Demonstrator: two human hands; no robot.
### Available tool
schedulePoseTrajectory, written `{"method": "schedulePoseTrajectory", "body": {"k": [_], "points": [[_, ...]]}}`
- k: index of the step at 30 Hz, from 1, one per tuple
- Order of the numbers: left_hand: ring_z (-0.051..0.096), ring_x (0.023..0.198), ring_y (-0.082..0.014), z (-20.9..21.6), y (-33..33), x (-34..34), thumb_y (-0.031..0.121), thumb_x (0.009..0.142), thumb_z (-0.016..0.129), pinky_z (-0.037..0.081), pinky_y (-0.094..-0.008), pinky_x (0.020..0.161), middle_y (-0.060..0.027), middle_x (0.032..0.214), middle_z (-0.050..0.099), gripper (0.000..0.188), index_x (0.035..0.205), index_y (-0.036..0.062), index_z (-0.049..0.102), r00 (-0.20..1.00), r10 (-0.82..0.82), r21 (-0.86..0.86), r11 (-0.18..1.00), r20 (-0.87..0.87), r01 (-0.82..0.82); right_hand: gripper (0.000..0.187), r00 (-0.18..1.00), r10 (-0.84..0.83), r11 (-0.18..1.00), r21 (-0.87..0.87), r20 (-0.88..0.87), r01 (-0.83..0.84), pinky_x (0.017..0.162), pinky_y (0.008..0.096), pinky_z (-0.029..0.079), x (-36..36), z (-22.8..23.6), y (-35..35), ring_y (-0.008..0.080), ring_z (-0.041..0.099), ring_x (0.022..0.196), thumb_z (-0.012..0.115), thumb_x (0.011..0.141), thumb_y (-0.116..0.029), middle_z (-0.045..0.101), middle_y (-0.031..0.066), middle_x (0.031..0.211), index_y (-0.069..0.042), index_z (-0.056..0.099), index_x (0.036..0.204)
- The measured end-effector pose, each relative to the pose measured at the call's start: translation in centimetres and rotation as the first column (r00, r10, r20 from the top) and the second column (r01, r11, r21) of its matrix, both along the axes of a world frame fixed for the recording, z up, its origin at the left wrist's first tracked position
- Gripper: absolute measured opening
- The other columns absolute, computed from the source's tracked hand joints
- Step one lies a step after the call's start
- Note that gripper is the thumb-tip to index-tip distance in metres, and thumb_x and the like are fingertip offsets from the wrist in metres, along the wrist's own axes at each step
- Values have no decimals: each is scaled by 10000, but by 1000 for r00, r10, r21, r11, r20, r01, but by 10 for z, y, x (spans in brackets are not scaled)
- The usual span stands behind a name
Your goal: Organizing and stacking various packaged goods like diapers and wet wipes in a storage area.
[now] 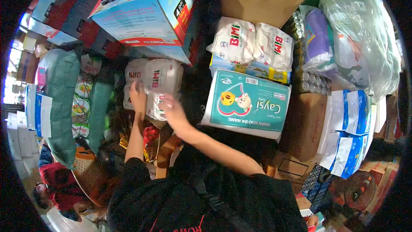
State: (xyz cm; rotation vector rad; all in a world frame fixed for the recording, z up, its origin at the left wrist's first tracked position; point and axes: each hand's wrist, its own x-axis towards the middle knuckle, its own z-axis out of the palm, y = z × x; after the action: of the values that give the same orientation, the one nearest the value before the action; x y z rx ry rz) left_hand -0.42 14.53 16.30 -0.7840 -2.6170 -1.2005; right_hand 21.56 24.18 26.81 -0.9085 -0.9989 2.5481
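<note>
A stack of white, plastic-wrapped soft packs (164,74) with red and green lettering stands in front of me, left of the middle. My left hand (137,98) rests against the stack's left front side, with its fingers stretched out. Over the front of the same stack is my right hand (171,111), slightly blurred, its fingers extended and apart. Neither hand is closed around a pack. Part of the lower front pack (155,108) shows between the two hands.
Large blue and red cartons (137,25) rise behind the stack. To the right lie a teal tissue pack (249,103) and more white packs (234,38). Green-wrapped bundles (62,103) stand at the left. Blue-and-white packs (349,111) and a clear bag (360,30) fill the far right.
</note>
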Motion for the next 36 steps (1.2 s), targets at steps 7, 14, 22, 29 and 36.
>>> {"method": "schedulePoseTrajectory", "body": {"k": [7, 14, 22, 29, 36], "points": [[532, 1460, -434, -106, -35, -61, 306, 1120, 576, 426, -452, 1191, -294, 1554, 566, 558, 1520, -80, 527, 987, -162, -236, 959, 6, 159, 1005, 933, -354, 657, 727, 66, 199, 1327, 465, 246, -71, -142, -53, 412, 266, 1619, 764, 922, -124, 260, 265, 1748, -23, 170, 1726], [573, 1422, -450, -74, -12, -14, 240, 1097, 628, 451, -453, 1171, -336, 1528, 576, 584, 1539, -116, 491, 957, -98, -19, 994, 272, 107, 1076, 932, -351, 743, 632, 88, 220, 1312, 488, 263, -87, -190, -45, 440, 327, 1597, 733, 851, -21, 287, 295, 1743, -34, 134, 1745], [710, 1235, -408, -35, -12, 3, 234, 1068, 674, 530, -455, 1034, -340, 1266, 717, 537, 1478, -96, 573, 901, 61, -6, 998, 430, -65, 785, 854, -394, 888, 381, 339, 258, 1160, 515, 431, -88, -203, -27, 422, 551, 1399, 719, 986, -431, 631, 281, 1438, 17, 477, 1584], [721, 1156, -463, 78, -19, 43, 319, 1085, 623, 539, -501, 987, -339, 1216, 736, 506, 1404, -73, 649, 986, -15, -435, 896, 169, 88, 637, 871, -289, 925, 349, 396, 148, 1075, 473, 499, -62, -132, -36, 401, 661, 1260, 745, 1007, -421, 676, 276, 1377, 24, 607, 1443], [666, 1332, -344, 223, -16, 92, 192, 1115, 575, 480, -411, 1134, -268, 1450, 678, 429, 1461, -55, 627, 955, -148, -293, 930, 257, 222, 696, 999, -41, 950, 310, 14, 34, 1161, 444, 458, 19, 0, -26, 343, 625, 1354, 650, 1091, -290, 639, 284, 1450, 29, 361, 1637]]}}
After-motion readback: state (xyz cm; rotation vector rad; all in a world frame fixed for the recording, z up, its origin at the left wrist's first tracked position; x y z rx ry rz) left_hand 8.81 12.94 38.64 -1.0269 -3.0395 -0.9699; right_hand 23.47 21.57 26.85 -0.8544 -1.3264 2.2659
